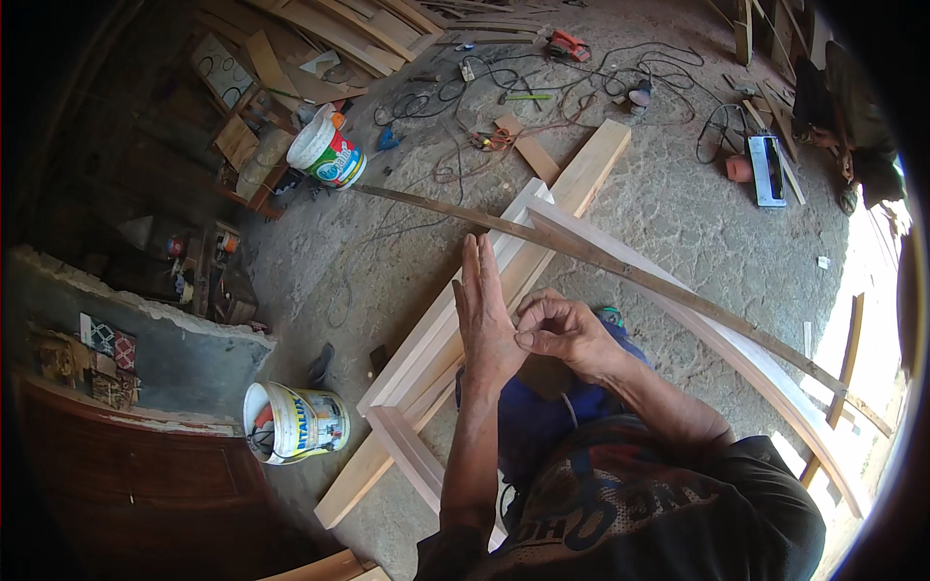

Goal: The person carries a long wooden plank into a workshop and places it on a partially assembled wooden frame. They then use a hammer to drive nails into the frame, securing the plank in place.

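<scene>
My left hand is held up with its fingers stretched straight and together, above a pale wooden frame. Close against its palm edge, my right hand is closed in a pinch, thumb to fingertips. Whatever sits in that pinch, if anything, is too small to make out. Beneath both hands the frame's moulded rails meet at corners and rest across a thick timber beam. A long thin wooden batten lies slantwise over the frame, passing just beyond my left fingertips.
Two buckets, one white and colourful and one with tools inside, stand on the left. Cables tangle on the far concrete floor near a red power tool. Another person is at the far right beside a blue-white tool.
</scene>
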Demonstrator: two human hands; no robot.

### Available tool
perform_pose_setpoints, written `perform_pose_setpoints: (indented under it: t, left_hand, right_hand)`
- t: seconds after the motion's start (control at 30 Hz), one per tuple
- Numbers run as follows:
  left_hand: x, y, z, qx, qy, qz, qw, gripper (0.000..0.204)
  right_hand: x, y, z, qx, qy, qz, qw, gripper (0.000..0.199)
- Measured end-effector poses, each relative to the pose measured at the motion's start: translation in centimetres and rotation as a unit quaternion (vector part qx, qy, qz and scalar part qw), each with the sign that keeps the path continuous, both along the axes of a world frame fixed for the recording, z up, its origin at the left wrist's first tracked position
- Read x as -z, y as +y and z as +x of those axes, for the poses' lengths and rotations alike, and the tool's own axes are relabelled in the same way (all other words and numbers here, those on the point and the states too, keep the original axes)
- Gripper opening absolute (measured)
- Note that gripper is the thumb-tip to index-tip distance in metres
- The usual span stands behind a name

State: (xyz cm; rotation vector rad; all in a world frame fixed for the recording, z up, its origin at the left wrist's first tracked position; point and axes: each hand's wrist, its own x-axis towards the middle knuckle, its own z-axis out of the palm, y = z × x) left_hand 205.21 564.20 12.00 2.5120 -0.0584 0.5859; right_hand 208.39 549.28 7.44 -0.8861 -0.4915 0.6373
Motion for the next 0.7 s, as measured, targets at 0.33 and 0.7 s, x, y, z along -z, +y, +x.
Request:
perform_pose_setpoints:
  t: [0.33,0.7]
  left_hand:
    - [0.0,-1.3,0.5,0.009,0.027,0.000,1.000,0.110]
    - [0.2,-1.5,1.2,0.025,0.028,0.003,0.999,0.112]
  right_hand:
    - [0.9,-0.7,0.3,0.017,0.030,0.012,0.999,0.007]
    - [0.4,-1.2,0.5,0.043,0.054,0.008,0.998,0.007]
